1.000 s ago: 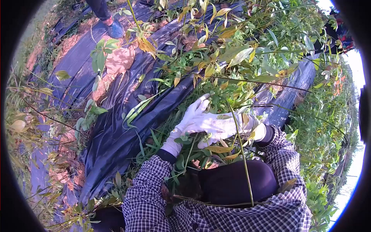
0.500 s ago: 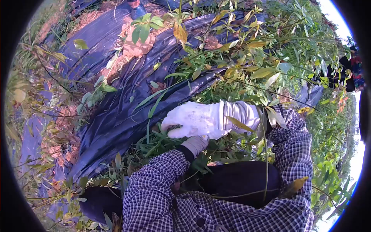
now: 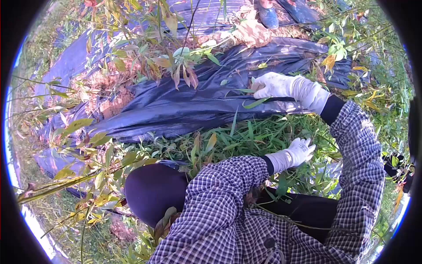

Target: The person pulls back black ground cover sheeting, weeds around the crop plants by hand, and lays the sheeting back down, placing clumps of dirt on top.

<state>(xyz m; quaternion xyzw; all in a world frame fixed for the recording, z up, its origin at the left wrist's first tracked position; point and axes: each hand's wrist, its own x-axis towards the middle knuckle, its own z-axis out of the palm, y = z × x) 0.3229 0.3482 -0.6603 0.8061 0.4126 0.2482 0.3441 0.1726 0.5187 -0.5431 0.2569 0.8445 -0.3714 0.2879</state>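
My right hand [image 3: 276, 85], in a white glove, is over the dark plastic sheet [image 3: 184, 108]. Its fingers are bent together, with long green grass blades [image 3: 256, 103] sticking out by the fingertips. Lower down, my left hand [image 3: 293, 154], also gloved in white, rests at the patch of green grass and weeds [image 3: 250, 136]. Its fingers point right, somewhat apart, and nothing shows in them. The wrinkled sheet runs across beyond the grass.
Leafy stems [image 3: 101, 169] with yellowing leaves rise at the left. Bare reddish soil [image 3: 252, 33] shows between sheets. Another person's blue shoe [image 3: 269, 18] stands at the top. My dark-clad knee [image 3: 154, 193] is at lower left.
My hands, close together over the grass before, have separated. The right has moved up and out over the sheet; the left has moved right. The view has turned and shifted.
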